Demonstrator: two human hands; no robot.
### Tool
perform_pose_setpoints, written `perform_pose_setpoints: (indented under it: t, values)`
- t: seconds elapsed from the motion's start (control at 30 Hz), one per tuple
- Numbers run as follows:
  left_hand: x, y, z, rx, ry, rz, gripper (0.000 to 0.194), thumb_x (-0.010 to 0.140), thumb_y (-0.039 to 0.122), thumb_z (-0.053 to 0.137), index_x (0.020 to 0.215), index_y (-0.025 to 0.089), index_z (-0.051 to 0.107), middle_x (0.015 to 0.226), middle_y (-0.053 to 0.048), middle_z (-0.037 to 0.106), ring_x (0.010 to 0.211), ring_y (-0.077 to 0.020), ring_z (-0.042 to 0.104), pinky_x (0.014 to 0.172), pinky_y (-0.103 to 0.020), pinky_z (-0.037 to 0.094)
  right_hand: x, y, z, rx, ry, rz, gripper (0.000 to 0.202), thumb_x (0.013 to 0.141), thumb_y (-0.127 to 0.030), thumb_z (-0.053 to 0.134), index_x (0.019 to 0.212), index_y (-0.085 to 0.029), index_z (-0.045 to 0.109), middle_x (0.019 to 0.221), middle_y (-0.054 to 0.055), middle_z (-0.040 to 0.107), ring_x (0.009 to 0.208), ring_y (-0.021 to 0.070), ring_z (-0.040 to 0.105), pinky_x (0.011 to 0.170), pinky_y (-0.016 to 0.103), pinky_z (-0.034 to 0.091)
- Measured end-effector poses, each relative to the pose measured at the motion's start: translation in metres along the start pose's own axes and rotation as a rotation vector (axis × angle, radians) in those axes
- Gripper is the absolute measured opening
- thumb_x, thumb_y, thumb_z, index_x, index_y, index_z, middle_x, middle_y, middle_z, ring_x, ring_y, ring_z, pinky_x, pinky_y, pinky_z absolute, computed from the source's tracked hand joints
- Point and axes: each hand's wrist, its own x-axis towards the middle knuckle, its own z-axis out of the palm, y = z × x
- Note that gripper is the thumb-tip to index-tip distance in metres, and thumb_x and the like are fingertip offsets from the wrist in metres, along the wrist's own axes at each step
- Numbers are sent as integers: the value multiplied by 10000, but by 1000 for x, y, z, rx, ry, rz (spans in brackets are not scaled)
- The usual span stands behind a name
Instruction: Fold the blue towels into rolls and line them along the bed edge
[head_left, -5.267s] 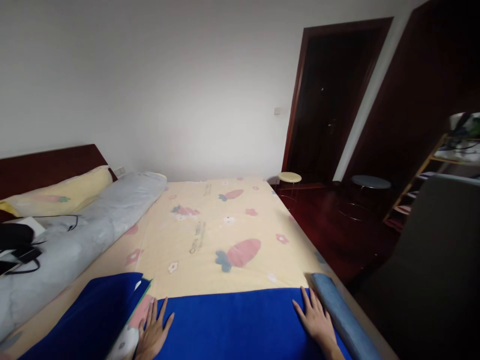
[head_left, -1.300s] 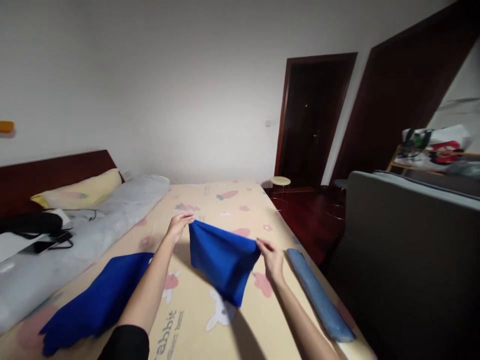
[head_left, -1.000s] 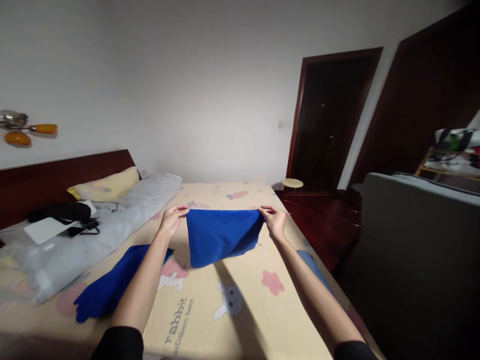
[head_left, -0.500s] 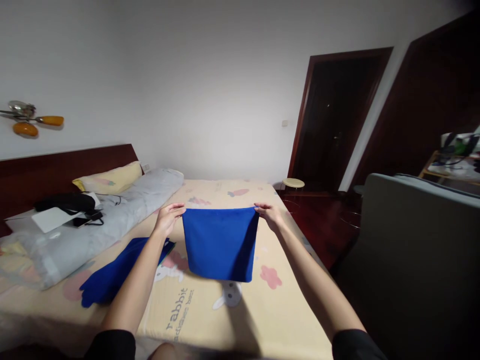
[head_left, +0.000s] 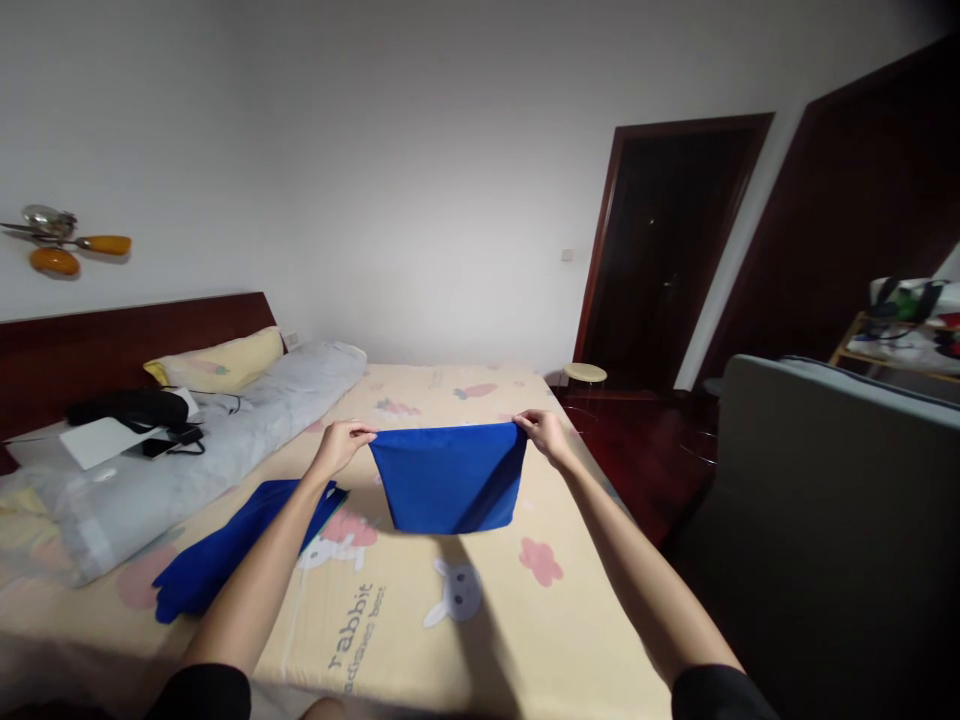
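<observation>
A blue cloth (head_left: 454, 480) is stretched between my two hands over the bed, its top edge nearly level. My left hand (head_left: 343, 443) pinches its upper left corner. The upper right corner is pinched by my right hand (head_left: 544, 432). The cloth's lower part hangs forward and down, close to the sheet; whether it touches cannot be told. Another blue cloth (head_left: 240, 540) lies crumpled on the bed at the left, partly hidden behind my left forearm.
The bed's yellow printed sheet (head_left: 577, 620) spreads beneath. A grey quilt (head_left: 247, 450) and yellow pillow (head_left: 225, 360) lie at the left, with a black bag (head_left: 131, 408) and a white flat item (head_left: 97, 440). A round stool (head_left: 585, 373) and grey panel (head_left: 810, 480) stand at the right.
The blue cloth's top edge has dropped slightly, and its lower edge has swung up and away, so less of its face shows. Both hands keep their corners.
</observation>
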Motion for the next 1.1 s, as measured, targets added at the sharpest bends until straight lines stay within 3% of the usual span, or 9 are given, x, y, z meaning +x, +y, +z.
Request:
perform_pose_setpoints:
  t: [0.23,0.37,0.67,0.83,0.97,1.1]
  values:
    - [3,-9,2,-18,17,38,307,660,490,676,776,209,725,800,-41,764,769,-204,672,756,-323,511,-1,7,-4,254,-118,73,476,512,-599,789,647,-166,644,588,-1,617,591,136,574,678,326,515]
    - [4,-13,2,-43,30,45,282,669,471,678,783,218,725,822,-35,760,802,-203,665,796,-329,499,-3,5,-6,367,-184,119,454,525,-546,823,712,-160,673,628,16,642,644,147,608,759,350,535]
    - [5,-1,-12,-188,78,-9,455,627,580,708,846,182,719,899,-79,763,878,-224,680,862,-361,514,-7,2,-2,497,-226,228,182,599,-176,780,761,-175,697,718,28,693,686,141,637,814,331,527]
    - [6,13,-21,-215,76,-28,451,581,560,758,826,181,729,896,-82,765,886,-228,680,885,-368,508,-10,4,6,523,-250,252,70,638,-189,718,707,-190,703,844,47,733,806,163,659,855,328,516]
    - [5,17,-21,-222,103,-40,461,601,556,748,860,175,726,911,-86,763,882,-222,677,882,-370,508,-10,5,13,507,-270,251,115,667,-295,724,719,-194,705,783,51,729,823,184,663,882,357,508]
    - [3,16,-21,-214,110,-32,471,603,566,745,856,170,724,899,-89,766,869,-223,681,871,-379,518,-11,8,14,436,-251,193,257,548,-320,824,732,-195,695,749,33,714,804,179,659,871,349,505]
